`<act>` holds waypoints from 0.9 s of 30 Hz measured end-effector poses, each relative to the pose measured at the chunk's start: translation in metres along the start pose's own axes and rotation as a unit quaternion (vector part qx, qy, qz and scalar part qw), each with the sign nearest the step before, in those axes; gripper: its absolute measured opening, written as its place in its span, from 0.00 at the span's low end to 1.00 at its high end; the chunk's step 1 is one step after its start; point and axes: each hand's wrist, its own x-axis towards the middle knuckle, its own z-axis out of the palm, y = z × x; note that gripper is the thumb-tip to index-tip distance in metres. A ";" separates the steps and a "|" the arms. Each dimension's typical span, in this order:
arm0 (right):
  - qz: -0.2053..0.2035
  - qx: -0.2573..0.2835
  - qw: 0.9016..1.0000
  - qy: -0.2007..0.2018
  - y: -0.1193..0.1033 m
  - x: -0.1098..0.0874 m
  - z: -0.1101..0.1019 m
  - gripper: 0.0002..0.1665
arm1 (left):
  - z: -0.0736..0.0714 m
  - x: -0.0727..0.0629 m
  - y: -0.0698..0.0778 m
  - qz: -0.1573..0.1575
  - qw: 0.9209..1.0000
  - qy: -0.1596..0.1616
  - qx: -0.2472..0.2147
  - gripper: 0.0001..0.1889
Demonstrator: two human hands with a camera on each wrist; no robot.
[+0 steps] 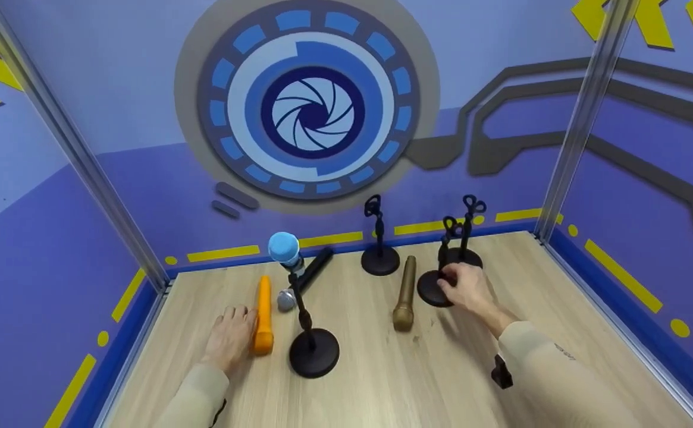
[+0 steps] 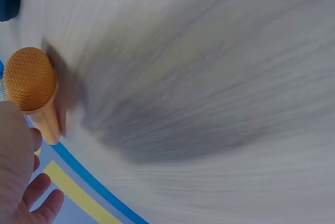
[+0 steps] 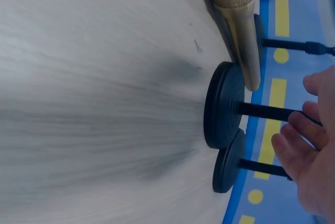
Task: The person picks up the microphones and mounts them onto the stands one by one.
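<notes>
My left hand [image 1: 230,336] rests beside an orange microphone [image 1: 263,315] lying on the table, its fingers relaxed and not wrapped round it. In the left wrist view, the microphone's mesh head [image 2: 30,79] shows close to the hand. My right hand [image 1: 468,288] has its fingers and thumb about the thin pole of a black microphone stand [image 1: 435,289]. The right wrist view shows the fingers [image 3: 306,135] at that pole, above the round base [image 3: 225,106]. Left of this stand lies a gold-brown microphone [image 1: 405,294], head toward me.
A light blue microphone [image 1: 285,248] sits atop a black stand [image 1: 314,353] at front left. Behind it lies a black microphone with a silver head [image 1: 287,300]. More stands are at the back centre [image 1: 380,260] and back right [image 1: 468,255]. Printed panels [image 1: 144,202] enclose the table.
</notes>
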 end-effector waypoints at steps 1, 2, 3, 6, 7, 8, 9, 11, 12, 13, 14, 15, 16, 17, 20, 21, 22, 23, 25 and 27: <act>0.006 -0.001 1.000 0.002 0.001 0.001 0.000 0.18 | 0.001 0.000 0.000 0.004 1.000 0.002 0.005 0.27; 0.012 0.001 1.000 0.003 0.001 0.003 -0.001 0.18 | 0.003 0.000 -0.001 0.008 1.000 0.001 0.008 0.28; 0.016 0.003 1.000 0.003 0.002 0.004 -0.001 0.19 | 0.005 0.000 -0.002 0.010 1.000 0.001 0.010 0.29; 0.042 -0.002 0.999 0.000 0.002 0.008 -0.003 0.21 | 0.009 0.000 -0.003 0.015 1.000 -0.014 0.023 0.32; 0.052 -0.006 0.999 -0.001 0.003 0.010 -0.004 0.22 | 0.010 0.000 -0.004 0.016 0.999 -0.019 0.027 0.34; 0.060 -0.011 0.998 -0.001 0.003 0.011 -0.005 0.23 | 0.011 0.001 -0.004 0.018 0.999 -0.024 0.031 0.35; 0.070 -0.017 0.997 -0.001 0.002 0.013 -0.006 0.25 | 0.011 0.002 -0.005 0.020 0.999 -0.028 0.034 0.37; 0.090 -0.025 0.996 -0.003 0.002 0.016 -0.007 0.27 | 0.012 0.003 -0.005 0.026 0.998 -0.035 0.042 0.41; 0.096 -0.027 0.995 -0.003 0.002 0.018 -0.008 0.29 | 0.012 0.004 -0.005 0.030 0.998 -0.036 0.046 0.43; 0.102 -0.028 0.994 -0.003 0.001 0.019 -0.009 0.29 | 0.013 0.005 -0.005 0.034 0.998 -0.035 0.049 0.44; 0.107 -0.030 0.994 -0.003 0.001 0.021 -0.009 0.30 | 0.013 0.006 -0.005 0.039 0.997 -0.033 0.053 0.46; 0.112 -0.029 0.993 -0.003 0.001 0.022 -0.009 0.30 | 0.014 0.007 -0.005 0.044 0.997 -0.031 0.056 0.47; 0.116 -0.030 0.993 -0.003 0.001 0.023 -0.009 0.31 | 0.015 0.008 -0.005 0.048 0.997 -0.028 0.057 0.48; 0.119 -0.031 0.992 -0.002 0.001 0.024 -0.009 0.31 | 0.015 0.009 -0.005 0.053 0.997 -0.025 0.059 0.49; 0.125 -0.028 0.992 0.000 0.002 0.026 -0.009 0.32 | 0.015 0.010 -0.004 0.065 0.995 -0.023 0.066 0.50; 0.126 -0.028 0.992 0.000 0.002 0.026 -0.008 0.32 | 0.012 0.010 -0.003 0.067 0.995 -0.029 0.069 0.50; 0.127 -0.026 0.992 -0.001 0.002 0.027 -0.008 0.32 | 0.008 0.010 -0.002 0.069 0.994 -0.038 0.074 0.50; 0.128 -0.024 0.991 -0.002 0.002 0.027 -0.008 0.32 | 0.008 0.010 -0.002 0.074 0.993 -0.038 0.078 0.50; 0.129 -0.021 0.991 -0.006 0.002 0.028 -0.008 0.33 | 0.004 0.011 0.000 0.081 0.992 -0.045 0.082 0.48; 0.130 -0.017 0.991 -0.009 0.002 0.030 -0.008 0.32 | 0.006 0.013 0.001 0.091 0.991 -0.046 0.087 0.47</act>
